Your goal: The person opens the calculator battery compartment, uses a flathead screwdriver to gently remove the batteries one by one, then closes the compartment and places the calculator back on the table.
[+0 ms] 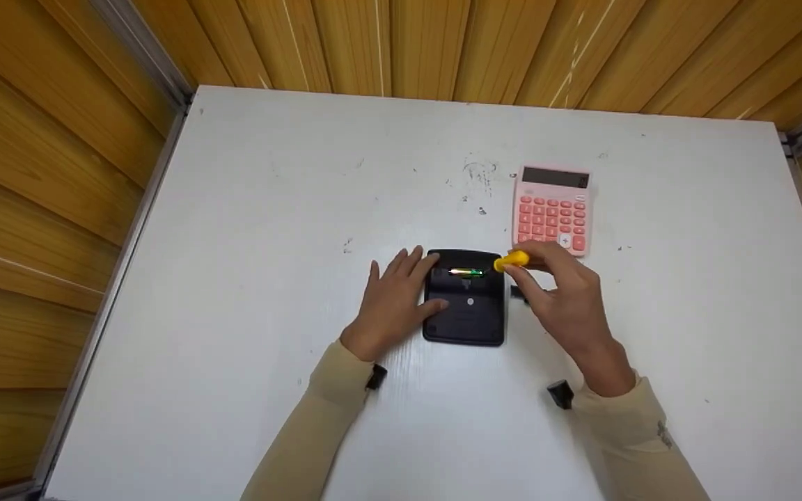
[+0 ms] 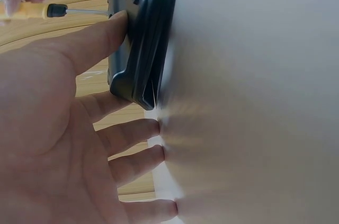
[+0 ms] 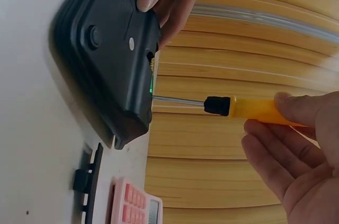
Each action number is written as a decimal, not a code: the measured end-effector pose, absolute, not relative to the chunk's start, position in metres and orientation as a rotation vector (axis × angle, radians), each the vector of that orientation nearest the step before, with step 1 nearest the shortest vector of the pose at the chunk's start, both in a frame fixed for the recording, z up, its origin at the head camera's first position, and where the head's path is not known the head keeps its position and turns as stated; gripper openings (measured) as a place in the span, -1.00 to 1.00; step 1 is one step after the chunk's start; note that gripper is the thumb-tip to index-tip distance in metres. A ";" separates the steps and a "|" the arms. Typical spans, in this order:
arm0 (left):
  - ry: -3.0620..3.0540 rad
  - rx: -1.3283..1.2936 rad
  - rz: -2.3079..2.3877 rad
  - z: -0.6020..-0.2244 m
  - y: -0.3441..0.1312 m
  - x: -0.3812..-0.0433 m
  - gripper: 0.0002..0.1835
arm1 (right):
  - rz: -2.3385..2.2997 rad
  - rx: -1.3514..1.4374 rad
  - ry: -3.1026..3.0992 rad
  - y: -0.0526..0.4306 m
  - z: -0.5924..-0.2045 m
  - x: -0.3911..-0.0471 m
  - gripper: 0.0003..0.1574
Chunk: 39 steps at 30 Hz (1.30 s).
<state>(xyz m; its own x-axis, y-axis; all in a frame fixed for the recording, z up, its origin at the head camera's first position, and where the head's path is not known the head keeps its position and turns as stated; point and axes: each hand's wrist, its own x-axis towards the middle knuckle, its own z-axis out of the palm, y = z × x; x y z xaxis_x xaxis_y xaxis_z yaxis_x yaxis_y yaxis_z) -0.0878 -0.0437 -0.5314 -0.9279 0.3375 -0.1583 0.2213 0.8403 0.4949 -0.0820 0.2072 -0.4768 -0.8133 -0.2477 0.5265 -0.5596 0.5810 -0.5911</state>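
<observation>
The right hand [image 1: 571, 306] pinches a yellow screwdriver [image 1: 514, 260] between thumb and fingers, its shaft running leftward from that grip to the black device [image 1: 467, 320], beside the green battery [image 1: 467, 273], though whether the tip touches the battery is hard to tell. Left of that grip, the device lies back up on the table [image 1: 269, 229], where the left hand [image 1: 397, 296] presses its near side with the thumb on its back, index finger at its edge and other fingertips on the tabletop. Below the pinching fingers sits a black cover [image 3: 94, 187], and just beyond them lies a pink calculator [image 1: 553, 191].
</observation>
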 end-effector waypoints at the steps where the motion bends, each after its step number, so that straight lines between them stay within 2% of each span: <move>1: 2.779 0.428 0.703 -0.531 -0.044 -0.088 -0.16 | 1.094 0.653 -2.436 0.205 -0.476 -0.083 -0.51; 13: 2.774 0.427 0.690 -0.531 -0.043 -0.088 -0.15 | 1.285 0.520 -2.461 0.212 -0.480 -0.098 -0.54; 28: 2.797 0.424 0.694 -0.531 -0.042 -0.087 -0.15 | 1.500 0.416 -2.373 0.229 -0.491 -0.095 -0.57; 39: 2.783 0.422 0.705 -0.530 -0.042 -0.087 -0.15 | 1.626 0.334 -2.312 0.242 -0.503 -0.094 -0.50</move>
